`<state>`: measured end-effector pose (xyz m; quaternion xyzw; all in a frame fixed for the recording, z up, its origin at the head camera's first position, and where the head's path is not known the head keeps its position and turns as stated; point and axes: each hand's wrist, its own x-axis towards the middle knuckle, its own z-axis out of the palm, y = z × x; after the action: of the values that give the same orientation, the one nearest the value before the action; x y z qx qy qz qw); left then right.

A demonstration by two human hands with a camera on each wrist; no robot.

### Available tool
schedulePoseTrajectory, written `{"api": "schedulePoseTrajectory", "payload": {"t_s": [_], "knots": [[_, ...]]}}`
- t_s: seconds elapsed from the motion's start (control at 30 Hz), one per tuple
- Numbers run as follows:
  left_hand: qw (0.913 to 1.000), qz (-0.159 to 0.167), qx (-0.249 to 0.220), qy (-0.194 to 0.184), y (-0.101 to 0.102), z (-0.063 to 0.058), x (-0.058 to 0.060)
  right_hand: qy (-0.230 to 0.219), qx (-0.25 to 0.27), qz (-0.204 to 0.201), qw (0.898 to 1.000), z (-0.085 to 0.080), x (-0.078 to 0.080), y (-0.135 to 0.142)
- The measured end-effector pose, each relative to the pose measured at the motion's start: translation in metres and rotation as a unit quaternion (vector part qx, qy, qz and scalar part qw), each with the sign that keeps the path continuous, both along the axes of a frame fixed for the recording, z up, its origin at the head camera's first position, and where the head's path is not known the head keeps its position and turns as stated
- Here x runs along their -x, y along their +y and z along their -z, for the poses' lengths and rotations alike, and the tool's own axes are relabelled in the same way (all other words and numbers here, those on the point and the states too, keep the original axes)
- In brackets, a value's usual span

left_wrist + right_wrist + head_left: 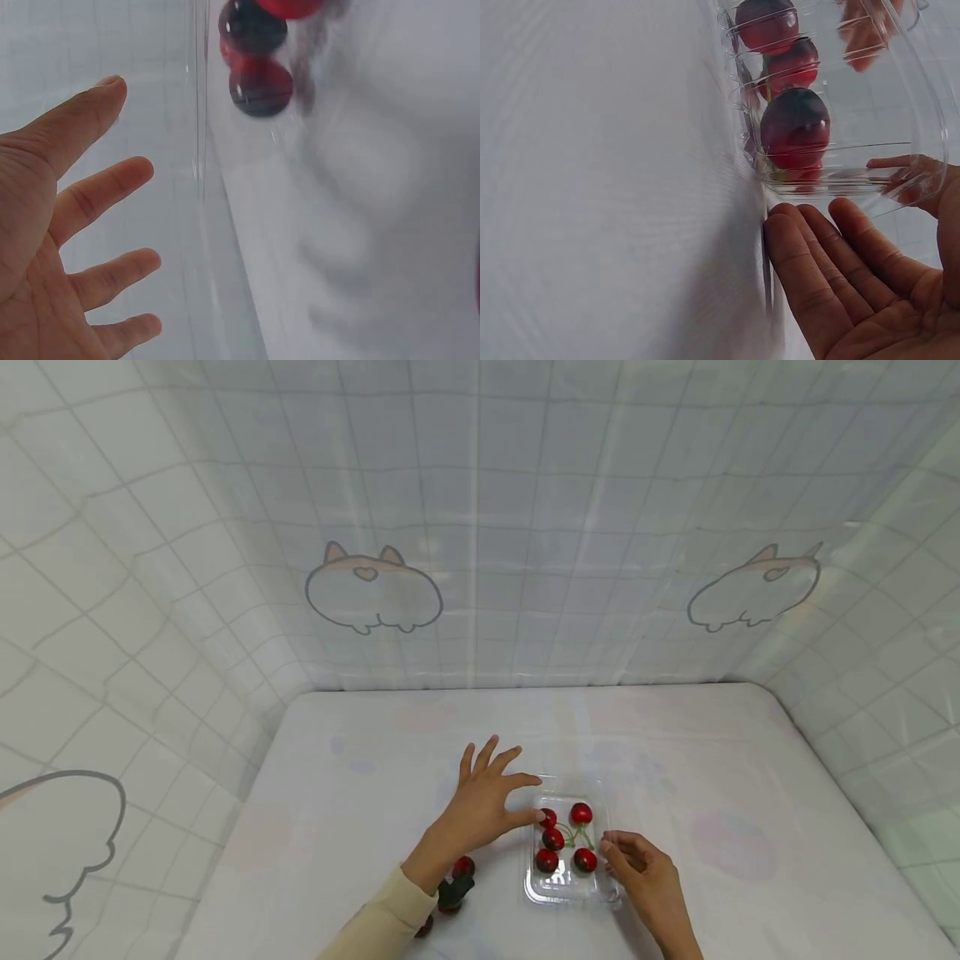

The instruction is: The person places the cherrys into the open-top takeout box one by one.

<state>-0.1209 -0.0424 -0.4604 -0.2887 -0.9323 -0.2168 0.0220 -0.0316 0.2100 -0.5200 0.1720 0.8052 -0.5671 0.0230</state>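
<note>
A clear plastic container (534,893) sits on the white-covered table with several dark red cherries (585,860) inside, some with green stems. At its left side is my left hand (480,802), fingers spread and holding nothing; its thumb tip overlaps a cherry (551,819) in the head view. In the left wrist view that palm (45,247) faces the container's wall. My right hand (648,872) holds the container's right edge, thumb at the rim. In the right wrist view its fingers (810,277) lie against the outside, below the wall.
More cherries (463,867) lie on the table (337,810) beside the left forearm, partly hidden by a dark object at the wrist. Behind the table hangs a white grid-patterned curtain (525,610) with animal drawings; similar sheets close off both sides.
</note>
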Motion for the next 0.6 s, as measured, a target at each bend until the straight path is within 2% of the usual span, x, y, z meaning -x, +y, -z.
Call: {"api": "schedulePoseTrajectory", "payload": {"t_s": [0.27,0.6], "knots": [[0.9988,-0.03,-0.036,-0.011,-0.031,0.0,-0.001,-0.003,-0.002,-0.003,1.0,-0.002,-0.001,0.0],[0.9956,-0.075,-0.043,-0.037,-0.071,0.002,-0.015,-0.003,-0.011,-0.002,1.0,-0.004,-0.002,0.001]]}}
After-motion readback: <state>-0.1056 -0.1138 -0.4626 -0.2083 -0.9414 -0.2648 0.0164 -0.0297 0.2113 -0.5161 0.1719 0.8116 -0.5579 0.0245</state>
